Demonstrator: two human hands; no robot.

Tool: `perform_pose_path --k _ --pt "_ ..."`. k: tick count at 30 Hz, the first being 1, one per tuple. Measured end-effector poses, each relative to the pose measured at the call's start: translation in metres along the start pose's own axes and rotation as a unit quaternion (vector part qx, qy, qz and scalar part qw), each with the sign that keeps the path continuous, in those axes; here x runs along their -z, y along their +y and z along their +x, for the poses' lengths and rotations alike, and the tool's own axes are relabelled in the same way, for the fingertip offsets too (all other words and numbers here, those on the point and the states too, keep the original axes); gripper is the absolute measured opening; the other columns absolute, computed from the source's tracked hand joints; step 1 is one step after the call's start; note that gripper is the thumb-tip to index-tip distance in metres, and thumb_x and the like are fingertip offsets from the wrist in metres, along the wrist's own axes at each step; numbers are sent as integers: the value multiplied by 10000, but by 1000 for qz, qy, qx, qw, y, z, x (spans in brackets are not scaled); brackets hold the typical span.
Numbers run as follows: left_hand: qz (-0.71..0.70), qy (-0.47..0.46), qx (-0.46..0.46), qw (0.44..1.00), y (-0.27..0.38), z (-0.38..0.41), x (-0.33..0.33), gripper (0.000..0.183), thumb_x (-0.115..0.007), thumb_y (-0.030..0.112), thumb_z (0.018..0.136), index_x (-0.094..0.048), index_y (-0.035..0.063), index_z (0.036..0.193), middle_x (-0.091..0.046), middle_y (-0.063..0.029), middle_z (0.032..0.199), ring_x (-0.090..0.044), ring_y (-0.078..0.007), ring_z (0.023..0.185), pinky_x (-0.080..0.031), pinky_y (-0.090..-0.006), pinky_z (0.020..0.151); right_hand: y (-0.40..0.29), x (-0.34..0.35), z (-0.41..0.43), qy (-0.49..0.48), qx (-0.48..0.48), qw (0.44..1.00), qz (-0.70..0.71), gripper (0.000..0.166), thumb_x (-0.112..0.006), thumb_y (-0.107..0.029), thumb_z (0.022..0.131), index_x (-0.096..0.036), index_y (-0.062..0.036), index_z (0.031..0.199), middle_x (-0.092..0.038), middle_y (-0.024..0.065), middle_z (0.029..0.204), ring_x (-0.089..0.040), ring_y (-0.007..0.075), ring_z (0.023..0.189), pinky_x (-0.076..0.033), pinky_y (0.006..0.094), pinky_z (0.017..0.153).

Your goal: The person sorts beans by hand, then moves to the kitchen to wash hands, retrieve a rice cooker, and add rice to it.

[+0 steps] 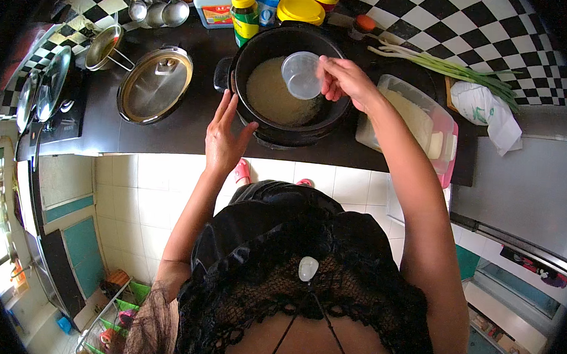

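My right hand [347, 80] holds a small clear plastic cup [300, 74] tilted over a deep black pot [300, 42]. Pale grains that look like rice [269, 94] cover part of the pot's bottom. My left hand [224, 141] is at the pot's near left side with its fingers spread and nothing in them. Whether its fingertips touch the pot is hard to tell. To the right, partly behind my right forearm, a clear plastic bin [368, 133] contains more pale grains [406, 114].
A round lid [154, 89] lies left of the pot, near a handled strainer [104, 48]. Behind the pot stand a jug [219, 5], a yellow-capped jar [244, 16] and a yellow-lidded tub [300, 13]. Green onions [449, 67] and a white plastic bag [485, 109] lie at right.
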State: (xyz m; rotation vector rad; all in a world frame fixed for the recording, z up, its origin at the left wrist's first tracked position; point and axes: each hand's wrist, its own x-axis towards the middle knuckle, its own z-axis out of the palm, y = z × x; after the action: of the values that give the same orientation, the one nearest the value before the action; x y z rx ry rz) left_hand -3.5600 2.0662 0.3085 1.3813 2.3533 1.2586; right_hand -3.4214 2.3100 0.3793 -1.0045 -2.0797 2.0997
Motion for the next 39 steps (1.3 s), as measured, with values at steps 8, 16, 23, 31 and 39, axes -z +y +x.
perform_pose_path --k 8,16,23,31,39 --pt "-10 0 -11 1000 -2 1 -3 642 -721 119 724 -451 9 1295 -376 -207 1381 -437 -341 1227 -390 -377 980 14 91 -83 127 263 939 -180 236 -571 -285 901 -534 -52 910 -586 7 842 -593 109 809 -482 239 718" --pt "-57 10 10 998 -2 -1 -10 602 -707 78 741 -473 49 1294 -382 -171 1391 -408 -291 1262 -366 -372 1009 103 211 -150 134 -95 689 -706 340 -730 -353 698 -621 -81 871 -653 95 789 -638 260 737 -502 361 679" --pt "-57 3 5 998 -4 0 -17 598 -684 113 780 -444 102 1328 -354 -164 1410 -436 -307 1234 -403 -402 976 192 207 -85 39 -134 604 -785 138 -728 -139 621 -696 -42 715 -669 140 787 -660 298 778 -526 387 661" --pt "-39 5 19 999 -1 -3 -17 582 -668 105 793 -443 111 1330 -337 -158 1421 -423 -311 1244 -408 -419 975 173 174 -64 66 -57 713 -696 234 -754 -155 609 -671 -57 804 -657 125 799 -646 292 779 -521 373 650" --pt "-64 6 15 998 -3 -4 -18 586 -671 107 794 -441 104 1332 -336 -153 1424 -413 -310 1252 -400 -420 978 207 197 -123 266 61 904 -329 294 -785 -187 652 -589 -59 829 -651 79 764 -659 198 731 -496 298 631"
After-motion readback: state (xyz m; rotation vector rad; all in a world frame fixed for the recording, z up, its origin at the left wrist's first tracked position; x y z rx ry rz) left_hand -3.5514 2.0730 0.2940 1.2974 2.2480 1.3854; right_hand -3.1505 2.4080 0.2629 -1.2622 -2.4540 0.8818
